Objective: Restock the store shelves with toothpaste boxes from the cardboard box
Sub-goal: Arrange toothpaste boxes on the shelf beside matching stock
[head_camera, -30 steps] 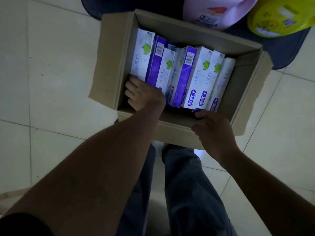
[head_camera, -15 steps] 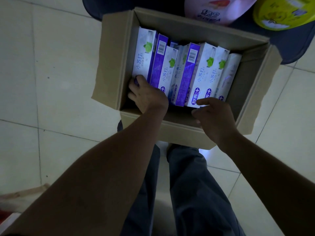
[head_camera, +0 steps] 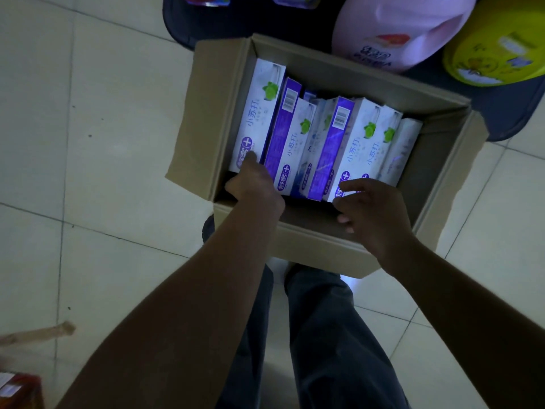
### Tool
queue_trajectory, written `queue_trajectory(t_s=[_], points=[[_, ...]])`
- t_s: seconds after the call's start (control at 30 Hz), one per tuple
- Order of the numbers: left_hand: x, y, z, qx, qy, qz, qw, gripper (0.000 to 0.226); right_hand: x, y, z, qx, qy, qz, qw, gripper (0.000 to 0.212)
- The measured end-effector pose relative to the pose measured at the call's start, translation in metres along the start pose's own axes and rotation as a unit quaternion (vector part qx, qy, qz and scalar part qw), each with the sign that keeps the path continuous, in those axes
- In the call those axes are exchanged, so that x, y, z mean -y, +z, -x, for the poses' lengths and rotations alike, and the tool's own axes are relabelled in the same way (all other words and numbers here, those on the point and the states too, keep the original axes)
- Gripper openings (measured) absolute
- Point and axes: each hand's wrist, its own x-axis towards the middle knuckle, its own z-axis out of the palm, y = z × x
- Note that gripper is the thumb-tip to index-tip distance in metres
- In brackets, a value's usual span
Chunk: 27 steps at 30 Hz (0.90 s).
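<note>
An open cardboard box (head_camera: 324,246) stands on the tiled floor in front of my legs. Several white and purple toothpaste boxes (head_camera: 327,143) stand packed on edge inside it. My left hand (head_camera: 253,184) grips the near end of the leftmost toothpaste box (head_camera: 259,113): the thumb lies on its face and the fingers curl beneath, partly hidden. My right hand (head_camera: 374,214) hovers over the box's near right side with fingers spread and loosely bent. Its index fingertip touches the near end of a white toothpaste box (head_camera: 359,143).
Beyond the box lies a dark surface (head_camera: 236,22) holding a pink bag (head_camera: 398,33) and a yellow container (head_camera: 495,54). A cardboard scrap (head_camera: 38,333) and a red-orange pack (head_camera: 17,391) lie at the lower left. Pale floor tiles surround the box.
My right hand has moved from the box's near wall up into the box, to the right-hand toothpaste boxes. My left thumb has slid onto the leftmost box's face.
</note>
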Motion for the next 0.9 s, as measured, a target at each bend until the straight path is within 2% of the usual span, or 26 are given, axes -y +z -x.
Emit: queue_trajectory(t_s=[0.07,0.17,0.33,0.4,0.47,0.53,0.57,0.6,0.67,0.7,0.77,0.83,0.9], points=[[-0.001,-0.008,0.007,0.012,0.014,0.072,0.997,0.020,0.004,-0.002,0.002,-0.005,0.016,-0.013,1.000,0.017],[0.001,-0.021,0.025,0.037,0.058,0.123,0.990,0.014,0.013,-0.009,0.006,-0.008,0.025,-0.028,0.999,0.017],[0.003,-0.067,0.057,0.077,0.160,0.030,0.984,0.009,0.037,-0.036,0.010,-0.047,0.002,-0.107,0.993,0.018],[0.002,-0.087,0.070,0.128,0.176,-0.025,0.976,0.011,0.043,-0.049,0.012,-0.013,0.004,-0.143,0.990,0.036],[0.003,-0.098,0.081,0.202,0.162,-0.072,0.963,0.015,0.047,-0.063,0.016,0.055,0.032,-0.158,0.985,0.052],[0.003,-0.097,0.088,0.254,0.149,-0.119,0.948,0.012,0.044,-0.075,0.022,0.105,0.029,-0.135,0.985,0.037],[0.004,-0.093,0.088,0.263,0.139,-0.141,0.944,0.011,0.040,-0.081,0.026,0.103,0.020,-0.121,0.987,0.028],[0.006,-0.087,0.086,0.265,0.129,-0.164,0.941,0.011,0.035,-0.087,0.029,0.087,0.017,-0.118,0.989,0.026],[0.012,-0.068,0.082,0.256,0.113,-0.214,0.936,0.024,0.023,-0.103,0.034,0.049,0.024,-0.148,0.988,0.037],[0.017,-0.057,0.081,0.251,0.100,-0.231,0.935,0.023,0.018,-0.110,0.038,0.031,0.023,-0.167,0.985,0.040],[0.032,-0.031,0.078,0.232,0.064,-0.243,0.940,0.010,0.009,-0.122,0.044,-0.018,0.003,-0.188,0.982,0.028],[0.052,-0.006,0.074,0.194,0.003,-0.207,0.959,0.020,0.001,-0.130,0.051,-0.085,-0.021,-0.194,0.977,0.013],[0.073,0.012,0.068,0.157,-0.039,-0.163,0.973,0.023,-0.003,-0.134,0.059,-0.131,-0.034,-0.214,0.967,0.011]])
